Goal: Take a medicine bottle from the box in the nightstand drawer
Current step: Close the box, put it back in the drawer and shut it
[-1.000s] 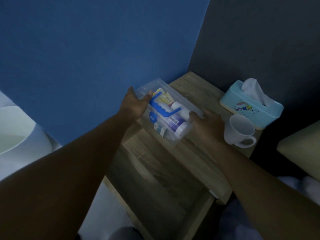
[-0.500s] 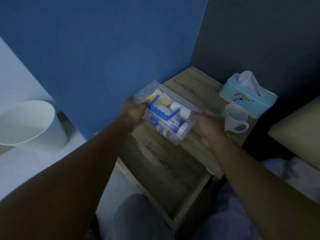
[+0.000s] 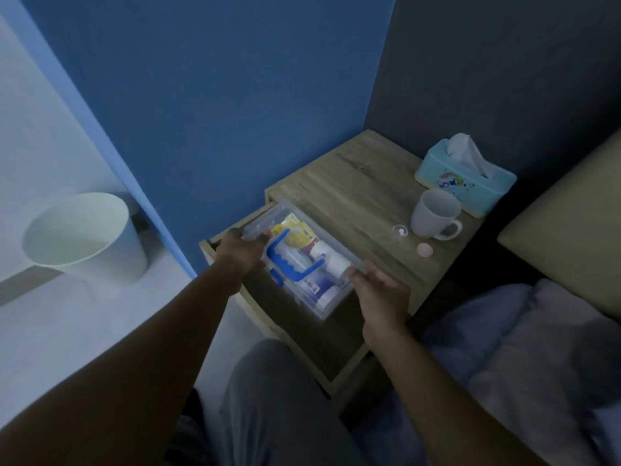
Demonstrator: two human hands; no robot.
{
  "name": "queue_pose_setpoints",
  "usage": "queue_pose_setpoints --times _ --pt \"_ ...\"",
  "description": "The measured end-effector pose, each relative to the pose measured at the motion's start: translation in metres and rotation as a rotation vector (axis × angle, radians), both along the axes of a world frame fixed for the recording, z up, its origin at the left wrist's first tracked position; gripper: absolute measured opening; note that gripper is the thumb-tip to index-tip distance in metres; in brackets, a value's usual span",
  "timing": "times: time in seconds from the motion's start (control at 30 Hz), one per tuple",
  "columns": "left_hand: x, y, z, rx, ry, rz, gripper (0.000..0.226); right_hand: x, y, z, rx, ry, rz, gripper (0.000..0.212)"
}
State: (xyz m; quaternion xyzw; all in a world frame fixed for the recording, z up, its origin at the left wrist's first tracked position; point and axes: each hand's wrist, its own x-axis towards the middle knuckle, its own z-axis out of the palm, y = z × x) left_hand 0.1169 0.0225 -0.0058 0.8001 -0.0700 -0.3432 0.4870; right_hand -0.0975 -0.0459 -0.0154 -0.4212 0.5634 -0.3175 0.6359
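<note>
Nearest me are my knee [image 3: 268, 391] and the bedding [image 3: 504, 348] on my right. Past them the open nightstand drawer [image 3: 322, 341] shows a mostly bare wooden floor. My right hand [image 3: 379, 290] grips the near right end of the clear plastic box [image 3: 331, 306], fingers curled at its rim. My left hand [image 3: 240, 252] is clamped on the far left end, where the transparent lid [image 3: 262, 222] appears tipped up under its fingers; I cannot tell whether the lid is fully unlatched. The box sits over the back part of the drawer, slightly slanted, and whether it rests on the drawer floor or is held just above it I cannot say.

I judge the step in hand to be steadying and opening the box. Next, one hand should keep it steady while the other gets the lid clear, reaches past the blue handle [image 3: 294, 265] lying across the top, and picks out a bottle.

The medicine bottle [image 3: 327, 258] I would go for is white and lies on its side among yellow packets [image 3: 295, 230], with a purple-labelled container [image 3: 319, 290] just beside it.

Beyond, on the table top [image 3: 349, 183], stand a white mug [image 3: 433, 213], a small clear dome [image 3: 400, 232], a pink round piece [image 3: 424, 249] and a pale blue tissue box [image 3: 467, 183]. A white bin [image 3: 87, 237] stands on the floor at left.
</note>
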Motion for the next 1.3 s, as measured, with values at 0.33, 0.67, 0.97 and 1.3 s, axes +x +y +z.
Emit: queue_pose_setpoints --times 0.33,0.67,0.97,1.3 --pt "-0.013 -0.001 -0.058 0.026 0.075 -0.1 0.037 0.004 0.002 -0.067 0.081 0.076 -0.019 0.044" --pt "-0.007 -0.025 -0.102 0.102 0.042 -0.096 0.039 0.018 -0.013 -0.125 0.11 0.142 -0.087 0.04" --pt "-0.012 -0.034 -0.126 0.129 0.02 -0.037 0.031 0.018 -0.025 -0.144 0.069 0.189 -0.058 0.033" --pt "-0.022 -0.011 -0.107 0.057 -0.153 -0.224 0.03 -0.002 -0.002 -0.112 -0.341 0.496 0.244 0.019"
